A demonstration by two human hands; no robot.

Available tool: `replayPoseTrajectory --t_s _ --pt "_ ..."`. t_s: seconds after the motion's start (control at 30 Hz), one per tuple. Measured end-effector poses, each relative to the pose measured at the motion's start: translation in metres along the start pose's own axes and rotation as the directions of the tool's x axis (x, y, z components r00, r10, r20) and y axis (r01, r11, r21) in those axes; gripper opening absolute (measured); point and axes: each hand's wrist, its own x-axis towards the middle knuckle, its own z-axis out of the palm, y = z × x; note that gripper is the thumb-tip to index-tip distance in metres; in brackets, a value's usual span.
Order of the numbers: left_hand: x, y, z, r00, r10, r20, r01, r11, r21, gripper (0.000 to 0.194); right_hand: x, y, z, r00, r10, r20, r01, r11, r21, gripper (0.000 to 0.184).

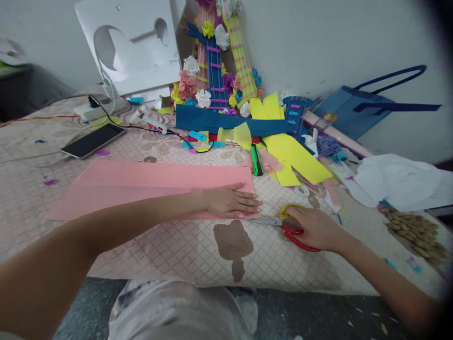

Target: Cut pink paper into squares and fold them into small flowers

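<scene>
My left hand (231, 202) lies flat with fingers stretched out, pressing the right end of a long folded pink paper sheet (148, 186) on the patterned mat. Just to its right, my right hand (313, 226) is closed over the red and yellow handles of a pair of scissors (283, 223). The scissors lie on the mat with their blades pointing left toward the pink sheet's corner.
Yellow paper strips (295, 158), a blue paper band (230, 123) and a paper-flower craft piece (215, 71) crowd the back. A green cutter (256, 160), a phone (92, 140), cables, a blue bag (357, 111), white cloth (399, 182) and the mat's front edge (226, 282) surround the hands.
</scene>
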Motion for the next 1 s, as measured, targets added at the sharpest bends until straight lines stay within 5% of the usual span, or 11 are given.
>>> replayPoseTrajectory --t_s 1.0 --pt "0.001 -0.001 0.003 0.997 0.025 -0.078 -0.029 0.998 -0.048 0.048 0.009 -0.019 -0.004 0.999 0.019 0.048 -0.018 1.0 -0.018 0.023"
